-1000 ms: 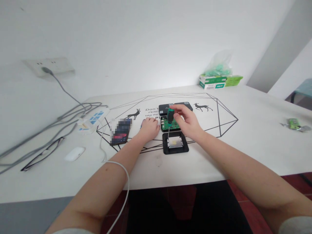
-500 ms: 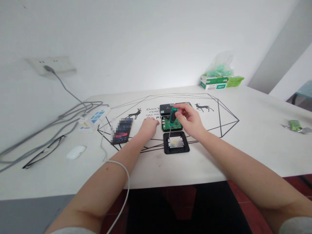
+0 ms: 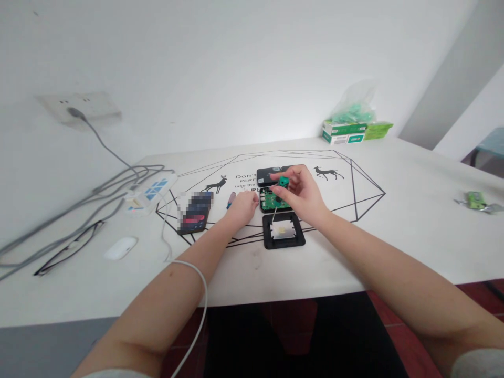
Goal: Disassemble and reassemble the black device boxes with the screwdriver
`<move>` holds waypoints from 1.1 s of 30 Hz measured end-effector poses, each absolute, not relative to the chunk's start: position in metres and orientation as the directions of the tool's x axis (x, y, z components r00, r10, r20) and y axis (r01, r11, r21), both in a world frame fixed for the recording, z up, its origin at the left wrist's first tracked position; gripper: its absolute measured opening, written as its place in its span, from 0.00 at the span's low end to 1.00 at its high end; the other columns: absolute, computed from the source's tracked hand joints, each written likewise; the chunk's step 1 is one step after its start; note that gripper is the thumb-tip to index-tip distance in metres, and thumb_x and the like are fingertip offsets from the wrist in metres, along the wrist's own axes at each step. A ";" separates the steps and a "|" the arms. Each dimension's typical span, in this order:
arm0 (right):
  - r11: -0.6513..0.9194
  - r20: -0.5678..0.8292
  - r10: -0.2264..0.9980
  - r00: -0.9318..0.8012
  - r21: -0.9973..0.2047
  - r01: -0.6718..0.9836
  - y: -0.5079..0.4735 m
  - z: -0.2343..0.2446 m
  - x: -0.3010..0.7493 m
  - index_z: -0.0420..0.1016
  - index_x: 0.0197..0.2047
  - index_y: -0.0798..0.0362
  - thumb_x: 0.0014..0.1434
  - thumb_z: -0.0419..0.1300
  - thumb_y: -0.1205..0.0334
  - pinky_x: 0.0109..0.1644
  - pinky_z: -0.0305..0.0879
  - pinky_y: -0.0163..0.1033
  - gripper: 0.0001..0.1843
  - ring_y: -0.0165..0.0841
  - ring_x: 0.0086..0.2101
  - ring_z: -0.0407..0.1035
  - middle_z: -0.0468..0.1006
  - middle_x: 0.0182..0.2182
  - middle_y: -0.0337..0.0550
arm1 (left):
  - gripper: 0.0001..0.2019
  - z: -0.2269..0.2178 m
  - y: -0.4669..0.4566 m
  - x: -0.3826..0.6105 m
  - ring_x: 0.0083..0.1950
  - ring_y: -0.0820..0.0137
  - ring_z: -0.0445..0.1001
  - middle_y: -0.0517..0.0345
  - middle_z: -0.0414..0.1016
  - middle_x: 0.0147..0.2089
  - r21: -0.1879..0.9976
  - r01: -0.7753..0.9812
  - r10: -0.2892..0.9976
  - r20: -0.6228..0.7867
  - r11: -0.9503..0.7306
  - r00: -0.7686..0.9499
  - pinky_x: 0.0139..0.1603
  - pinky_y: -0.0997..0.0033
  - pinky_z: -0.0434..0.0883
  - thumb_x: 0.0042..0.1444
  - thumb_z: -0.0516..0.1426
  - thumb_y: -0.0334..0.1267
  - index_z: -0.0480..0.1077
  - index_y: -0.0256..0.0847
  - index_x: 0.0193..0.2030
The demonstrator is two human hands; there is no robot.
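Note:
In my right hand (image 3: pixel 305 194) is a screwdriver (image 3: pixel 283 181) with a teal and black handle, gripped between thumb and fingers. Its thin shaft slants down to the left side of a black square cover (image 3: pixel 270 241) that has a silver metal plate (image 3: pixel 282 229) on it. Behind the cover lies an open black case with a green circuit board (image 3: pixel 268 199), partly hidden by my right hand. My left hand (image 3: pixel 244 206) rests at the case's left edge with curled fingers; what they hold, if anything, is hidden. Just beyond it lies a small blue and pinkish object (image 3: pixel 231 199).
Black box-like pieces (image 3: pixel 268 177) lie behind the board. To the left are a phone (image 3: pixel 196 212), white mouse-like case (image 3: pixel 121 248), glasses (image 3: pixel 71 247), power strip (image 3: pixel 151 194) and cables. Green-white boxes (image 3: pixel 343 132) stand against the wall; a green object (image 3: pixel 476 200) lies right.
My right hand and the screwdriver have tilted, so the handle's end now faces me more. My left hand has shifted slightly, and the small blue and pinkish object now shows behind it.

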State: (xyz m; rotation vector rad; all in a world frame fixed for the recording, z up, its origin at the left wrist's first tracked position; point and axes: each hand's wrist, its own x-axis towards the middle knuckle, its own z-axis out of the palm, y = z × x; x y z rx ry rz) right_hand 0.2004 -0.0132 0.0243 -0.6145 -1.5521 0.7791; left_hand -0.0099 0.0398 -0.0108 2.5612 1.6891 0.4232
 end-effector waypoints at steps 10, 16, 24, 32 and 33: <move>0.750 0.745 0.661 -0.094 -0.649 0.125 -0.017 0.028 0.202 0.73 0.52 0.45 0.69 0.61 0.53 0.45 0.75 0.45 0.11 0.35 0.39 0.73 0.77 0.44 0.43 | 0.13 -0.020 0.041 -0.012 0.62 0.57 0.76 0.41 0.78 0.59 0.178 0.862 0.877 0.177 -0.475 0.447 0.65 0.57 0.71 0.71 0.51 0.33 0.72 0.37 0.55; 0.753 0.757 0.650 -0.068 -0.630 0.190 -0.017 0.028 0.203 0.73 0.52 0.45 0.66 0.63 0.58 0.44 0.73 0.45 0.12 0.35 0.37 0.69 0.72 0.40 0.41 | 0.21 -0.030 0.045 -0.013 0.75 0.52 0.65 0.33 0.65 0.74 0.046 0.883 0.880 0.124 -0.467 0.459 0.74 0.51 0.62 0.73 0.47 0.35 0.66 0.32 0.68; 0.664 0.663 0.728 -0.177 -0.745 -0.064 -0.020 0.032 0.205 0.69 0.52 0.45 0.70 0.56 0.56 0.58 0.74 0.52 0.09 0.37 0.48 0.77 0.81 0.51 0.45 | 0.23 -0.033 0.045 -0.014 0.75 0.47 0.65 0.33 0.62 0.76 0.020 0.907 0.901 0.130 -0.420 0.414 0.75 0.45 0.59 0.73 0.49 0.37 0.64 0.33 0.71; 0.749 0.741 0.662 -0.114 -0.653 0.112 -0.018 0.030 0.202 0.73 0.51 0.46 0.66 0.66 0.49 0.43 0.72 0.44 0.15 0.34 0.38 0.70 0.75 0.41 0.41 | 0.11 -0.027 0.051 -0.017 0.60 0.56 0.76 0.44 0.79 0.54 0.244 0.818 0.848 0.260 -0.521 0.462 0.64 0.55 0.70 0.65 0.54 0.34 0.75 0.39 0.50; 0.751 0.741 0.660 -0.122 -0.650 0.116 -0.019 0.031 0.203 0.74 0.52 0.45 0.67 0.64 0.49 0.44 0.72 0.45 0.15 0.35 0.38 0.70 0.74 0.40 0.41 | 0.09 -0.027 0.052 -0.018 0.58 0.56 0.77 0.46 0.80 0.52 0.269 0.813 0.851 0.269 -0.517 0.452 0.63 0.55 0.71 0.64 0.55 0.33 0.75 0.40 0.48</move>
